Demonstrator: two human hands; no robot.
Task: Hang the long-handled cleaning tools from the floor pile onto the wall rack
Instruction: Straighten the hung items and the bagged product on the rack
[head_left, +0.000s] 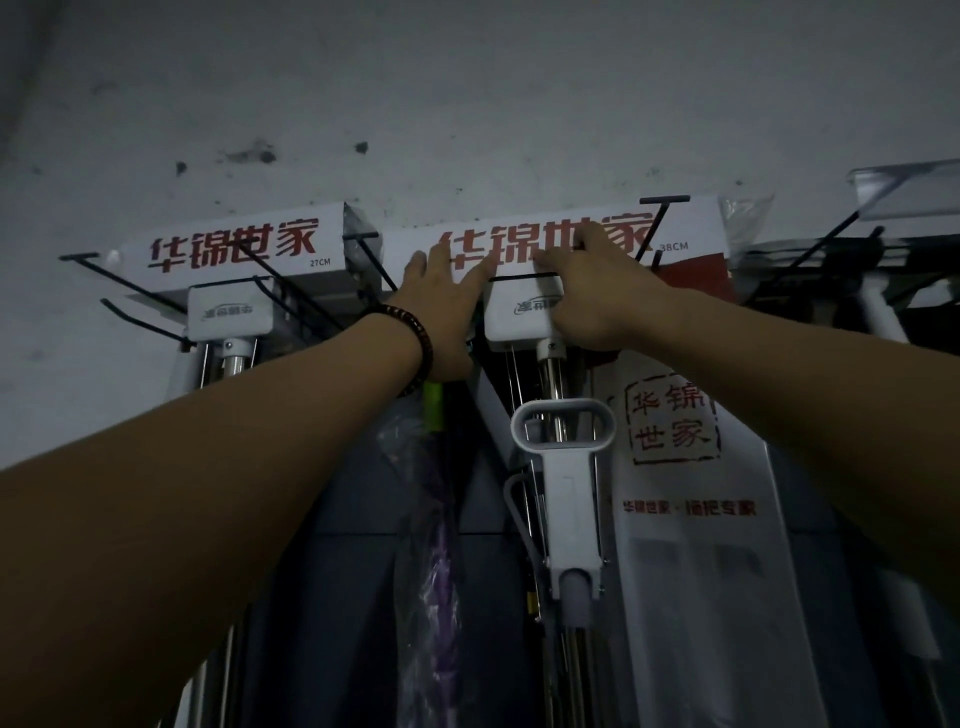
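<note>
Both my arms reach up to a white flat mop (522, 317) with a boxed head marked 38CM, hanging head-up on the black wire wall rack (655, 228). My left hand (441, 306), with a bead bracelet on the wrist, lies with straight fingers against the left end of the mop head box (691, 228). My right hand (592, 291) rests on the box front, its fingers spread over the red lettering. The mop's steel handle with a white squeeze grip (563, 441) hangs straight down below my hands.
A second boxed mop (234, 249) marked 27CM hangs on wire hooks to the left. A green-tipped tool in clear wrap (434, 410) hangs between the two mops. A printed plastic bag (675, 467) hangs to the right, with more hooks (831, 234) beyond. Behind is a stained wall.
</note>
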